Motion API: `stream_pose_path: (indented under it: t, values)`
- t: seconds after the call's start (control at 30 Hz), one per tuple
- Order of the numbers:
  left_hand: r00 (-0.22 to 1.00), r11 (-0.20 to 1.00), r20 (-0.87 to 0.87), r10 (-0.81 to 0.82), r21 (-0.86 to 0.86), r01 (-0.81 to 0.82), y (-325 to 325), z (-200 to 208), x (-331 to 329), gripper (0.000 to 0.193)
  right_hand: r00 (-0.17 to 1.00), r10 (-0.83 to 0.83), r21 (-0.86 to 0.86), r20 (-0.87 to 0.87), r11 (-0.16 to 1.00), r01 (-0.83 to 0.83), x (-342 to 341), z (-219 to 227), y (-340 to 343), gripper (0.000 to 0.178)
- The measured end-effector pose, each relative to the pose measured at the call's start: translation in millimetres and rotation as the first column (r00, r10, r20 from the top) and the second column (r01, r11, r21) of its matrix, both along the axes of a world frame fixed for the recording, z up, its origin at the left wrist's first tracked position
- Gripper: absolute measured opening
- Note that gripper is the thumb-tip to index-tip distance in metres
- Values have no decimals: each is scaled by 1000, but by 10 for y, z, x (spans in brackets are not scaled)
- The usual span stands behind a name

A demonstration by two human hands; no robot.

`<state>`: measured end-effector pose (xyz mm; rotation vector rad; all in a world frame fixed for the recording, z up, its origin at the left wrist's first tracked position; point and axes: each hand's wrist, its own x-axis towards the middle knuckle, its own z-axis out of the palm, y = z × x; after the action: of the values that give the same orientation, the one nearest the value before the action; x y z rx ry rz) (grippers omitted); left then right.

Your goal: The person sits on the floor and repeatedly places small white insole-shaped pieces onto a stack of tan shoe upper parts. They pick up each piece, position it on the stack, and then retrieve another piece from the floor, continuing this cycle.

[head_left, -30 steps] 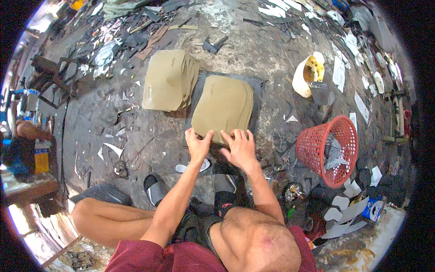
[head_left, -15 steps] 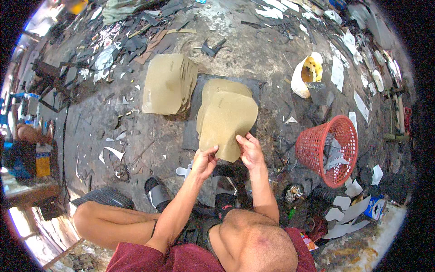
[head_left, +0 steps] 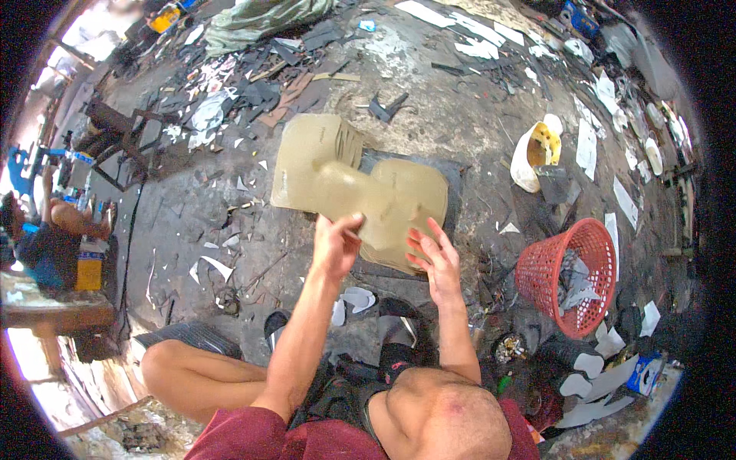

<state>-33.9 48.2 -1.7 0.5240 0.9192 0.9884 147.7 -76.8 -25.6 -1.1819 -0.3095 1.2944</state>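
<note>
My left hand (head_left: 337,244) pinches the near edge of a thin tan sheet (head_left: 349,188) with rounded, curved edges. This sheet is slightly blurred and reaches over toward a thick stack of like tan sheets (head_left: 301,157) on the left. Under and to the right of it, more tan sheets (head_left: 420,180) lie on a dark flat board (head_left: 454,195). Close to their near right edge is my right hand (head_left: 435,259), its fingers spread and holding nothing. Part of both piles is hidden beneath the sheet in my left hand.
A red plastic basket (head_left: 529,268) with grey scraps lies tipped at the right. Beyond it is a white container (head_left: 525,157) with yellowish residue. Dark and white offcuts litter the far floor. A person (head_left: 73,218) sits at the far left.
The sheet that both hands held has swung left toward the left stack. My right hand has let go and spread its fingers; the left keeps its hold. The whole view has shifted.
</note>
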Motion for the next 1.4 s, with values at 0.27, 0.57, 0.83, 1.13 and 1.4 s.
stream_pose_path:
  t: [0.27, 0.57, 0.83, 1.13, 1.4]
  values:
    - [962, 972, 142, 235, -18, -234, 1139, -412, -746, 30, 965, 30, -116, 259, 993, 0, -33, -462, -112, 44]
    - [835, 800, -169, 524, -237, -551, 960, -913, -892, 59, -97, 279, -291, 955, 946, -145, -1, -691, 249, 47]
    - [376, 615, -908, 185, 405, 676, -1270, -995, 110, 54, -226, 240, -221, 944, 970, 105, 818, -1079, 1447, 44]
    - [66, 463, -989, 129, 119, 878, -1504, -973, 178, 85, -56, 224, -230, 973, 962, -148, 500, -728, 1228, 27]
    - [78, 475, -990, 114, 123, 871, -1624, -1139, -3, 77, -165, 162, -219, 973, 873, -436, -188, -713, 379, 62]
